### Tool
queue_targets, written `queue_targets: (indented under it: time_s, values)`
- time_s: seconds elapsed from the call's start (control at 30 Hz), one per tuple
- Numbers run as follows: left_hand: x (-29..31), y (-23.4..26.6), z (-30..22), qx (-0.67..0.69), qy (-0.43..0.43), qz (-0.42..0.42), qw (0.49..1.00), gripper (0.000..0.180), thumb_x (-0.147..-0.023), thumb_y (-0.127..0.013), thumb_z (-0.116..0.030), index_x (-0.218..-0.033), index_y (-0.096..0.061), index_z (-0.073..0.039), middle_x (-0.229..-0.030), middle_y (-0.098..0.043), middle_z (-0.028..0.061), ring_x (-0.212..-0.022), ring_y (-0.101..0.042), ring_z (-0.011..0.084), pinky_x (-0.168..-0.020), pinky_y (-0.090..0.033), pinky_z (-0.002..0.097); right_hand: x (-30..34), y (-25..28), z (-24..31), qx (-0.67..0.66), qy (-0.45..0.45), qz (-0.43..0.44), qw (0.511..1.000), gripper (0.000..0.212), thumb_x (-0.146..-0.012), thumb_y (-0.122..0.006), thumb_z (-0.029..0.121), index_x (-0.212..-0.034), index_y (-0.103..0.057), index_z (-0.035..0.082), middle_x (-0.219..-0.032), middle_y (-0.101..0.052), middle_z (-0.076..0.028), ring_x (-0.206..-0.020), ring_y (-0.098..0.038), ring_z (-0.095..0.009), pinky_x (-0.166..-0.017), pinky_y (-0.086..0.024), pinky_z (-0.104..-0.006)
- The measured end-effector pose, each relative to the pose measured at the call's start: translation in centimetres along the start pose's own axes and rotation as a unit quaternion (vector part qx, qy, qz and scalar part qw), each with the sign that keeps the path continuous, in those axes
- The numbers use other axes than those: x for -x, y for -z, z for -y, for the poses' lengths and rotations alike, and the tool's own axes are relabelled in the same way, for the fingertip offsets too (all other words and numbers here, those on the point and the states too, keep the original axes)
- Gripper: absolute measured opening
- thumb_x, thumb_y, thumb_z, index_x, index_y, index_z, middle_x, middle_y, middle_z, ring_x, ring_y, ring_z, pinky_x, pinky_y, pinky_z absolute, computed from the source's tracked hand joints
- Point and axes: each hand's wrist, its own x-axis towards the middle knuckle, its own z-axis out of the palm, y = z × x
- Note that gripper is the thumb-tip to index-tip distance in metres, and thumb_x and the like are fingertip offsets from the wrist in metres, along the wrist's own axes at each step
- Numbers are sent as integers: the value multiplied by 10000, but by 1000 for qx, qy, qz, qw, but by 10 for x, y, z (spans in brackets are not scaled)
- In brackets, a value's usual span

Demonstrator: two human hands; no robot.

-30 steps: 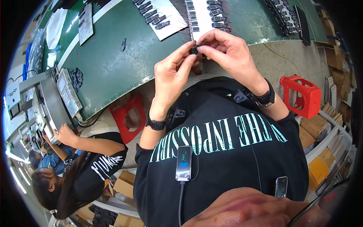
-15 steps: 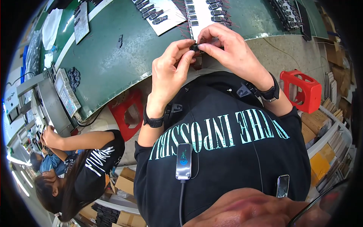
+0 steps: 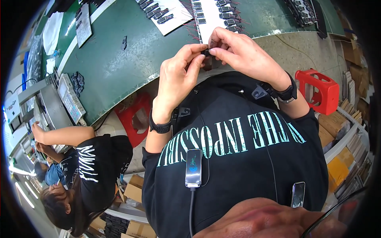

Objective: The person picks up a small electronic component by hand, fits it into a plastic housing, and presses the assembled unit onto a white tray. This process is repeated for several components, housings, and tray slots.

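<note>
Just past the table's near edge, my left hand (image 3: 178,77) and my right hand (image 3: 242,53) meet at their fingertips. Between them is a small black part (image 3: 205,52), pinched by thumb and fingers of both hands. Fingers cover most of it, so its exact kind cannot be made out. Right beyond my fingers lies a white board (image 3: 210,24) with rows of small black components (image 3: 230,22) with thin red wires along both sides.
Another white board (image 3: 174,27) with similar components lies left on the green table (image 3: 115,65). One loose black piece (image 3: 124,43) sits farther left. A black tray (image 3: 303,16) stands far right. Red stools (image 3: 319,91) flank me; a co-worker (image 3: 85,170) works at a machine on the left.
Both hands stay at the same spot, with the fingertips shifting slightly around the black part. At left, the co-worker's body and arms have moved a little.
</note>
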Motion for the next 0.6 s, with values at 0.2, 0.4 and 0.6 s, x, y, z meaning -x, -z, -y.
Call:
queue_targets:
  time_s: [0.2, 0.4, 0.6]
  values:
    - [2, -1, 3, 40, 20, -16, 999, 174, -942, -621, -21, -1114, -643, -2, -859, -756, 110, -797, -752, 173, -691, -575, 265, 1, -4, 4, -60, -35, -6, 998, 119, -947, -611, 54, -1029, -551, -6, -829, -608, -75, -741, -596, -120, -681, -516, -289]
    - [3, -7, -3, 104, 63, -24, 992, 142, -950, -618, 0, -1085, -634, 40, -888, -749, 115, -822, -742, 159, -740, -588, 262, 6, -6, 0, -4, 20, -35, 999, 121, -948, -614, 41, -1048, -568, -10, -860, -636, -79, -784, -631, -119, -713, -534, -286]
    - [14, -8, -4, 178, 121, -20, 976, 115, -956, -615, 12, -1058, -620, 65, -927, -729, 125, -844, -729, 163, -771, -597, 263, 18, -14, -4, -7, 59, -38, 998, 131, -957, -608, 36, -1074, -597, -22, -915, -671, -85, -832, -672, -124, -738, -547, -274]
